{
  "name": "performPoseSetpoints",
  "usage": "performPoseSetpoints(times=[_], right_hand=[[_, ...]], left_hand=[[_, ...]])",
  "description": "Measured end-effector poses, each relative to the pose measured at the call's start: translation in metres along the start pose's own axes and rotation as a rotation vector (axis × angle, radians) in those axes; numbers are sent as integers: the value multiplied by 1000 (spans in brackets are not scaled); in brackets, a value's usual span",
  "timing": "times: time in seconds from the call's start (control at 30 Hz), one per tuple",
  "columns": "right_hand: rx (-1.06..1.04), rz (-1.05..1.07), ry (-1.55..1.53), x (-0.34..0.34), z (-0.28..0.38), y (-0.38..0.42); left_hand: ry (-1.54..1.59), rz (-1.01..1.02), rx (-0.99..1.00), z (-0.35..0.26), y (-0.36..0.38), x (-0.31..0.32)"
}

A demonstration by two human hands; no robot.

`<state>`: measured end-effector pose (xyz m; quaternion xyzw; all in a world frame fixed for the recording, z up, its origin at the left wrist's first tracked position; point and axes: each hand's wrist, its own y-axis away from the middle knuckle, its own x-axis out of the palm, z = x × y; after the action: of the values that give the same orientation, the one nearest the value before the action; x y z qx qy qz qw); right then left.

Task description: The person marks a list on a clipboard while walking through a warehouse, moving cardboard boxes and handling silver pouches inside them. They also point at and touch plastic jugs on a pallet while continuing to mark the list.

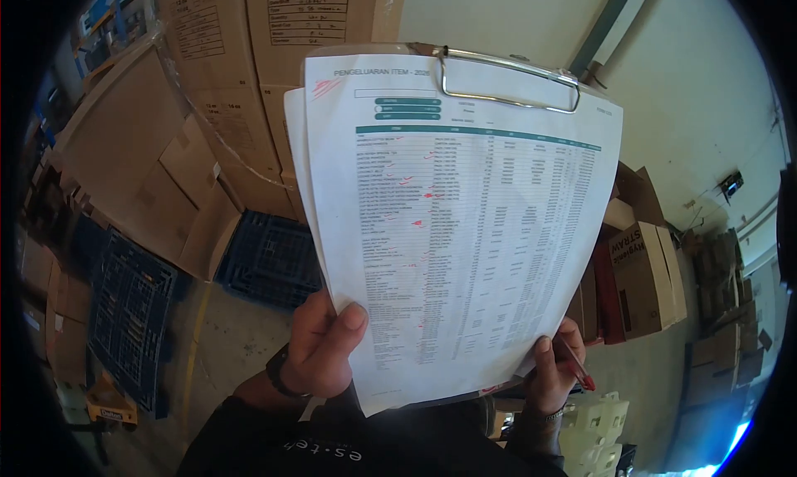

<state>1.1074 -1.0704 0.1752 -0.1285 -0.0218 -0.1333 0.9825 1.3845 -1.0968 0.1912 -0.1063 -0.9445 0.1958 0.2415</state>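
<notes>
A clipboard with a metal wire clip is held up in front of me, bearing printed sheets. The top sheet is a table headed "PENGELUARAN ITEM", with red pen ticks down its left half. My left hand grips the lower left edge, thumb on the paper and fingers behind. At the lower right edge my right hand pinches the clipboard with its thumb in front. A red pen is also in that hand, its red end pointing down. The clipboard's board is mostly hidden by the sheets.
Tall stacked cartons with handwritten labels stand ahead on the left. Blue plastic pallets rest on the floor, one leaning farther left. To the right are an open carton marked "Hygienic STRAW" and pale plastic pieces.
</notes>
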Motion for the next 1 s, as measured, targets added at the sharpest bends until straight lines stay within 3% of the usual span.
performPoseSetpoints(times=[0.2, 0.6, 0.7, 0.8, 0.87, 0.97, 1.0], right_hand=[[7, 18, -58, -11, -1, -4], [1, 6, -51, -23, -7, -12], [30, 23, -17, -14, -5, -15], [33, 84, 64, 0, -7, -21], [148, 113, -4, 10, -11, -23], [246, 186, -85, 17, -35, -24], [276, 204, -134, 19, -42, -26]], left_hand=[[-70, -18, -100, 1, -6, 5], [-93, -26, -119, 9, -20, 13], [-100, -15, -179, 17, -23, -13], [203, -11, -370, 32, -33, -42], [296, 29, -449, 39, -33, -53], [125, -310, -444, 49, -30, -50], [119, -290, -466, 53, -29, -52]])
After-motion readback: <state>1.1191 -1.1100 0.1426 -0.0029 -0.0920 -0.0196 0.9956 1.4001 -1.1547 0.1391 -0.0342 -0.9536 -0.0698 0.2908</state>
